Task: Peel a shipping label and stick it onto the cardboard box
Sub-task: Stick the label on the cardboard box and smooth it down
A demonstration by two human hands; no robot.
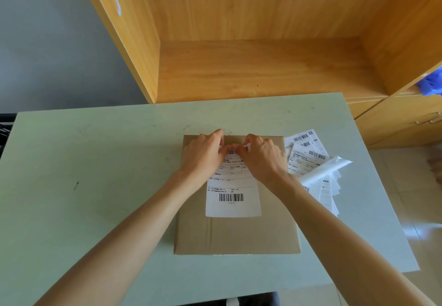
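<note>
1. Bench [95, 162], lower frame: carries the cardboard box [236, 234] at centre.
2. Shipping label [233, 193]: lies on the box top, lower part flat.
3. Left hand [203, 155] and right hand [263, 157]: close together, fingertips pinching the label's far edge; press outward from centre to avoid creases.

I see a matt brown cardboard box [235, 234], a white paper label [233, 195], a glossy backing sheet [327, 169] and a smooth pale table [95, 162].

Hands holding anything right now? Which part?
Both: left hand and right hand pinch the shipping label at its far edge, over the cardboard box.
</note>
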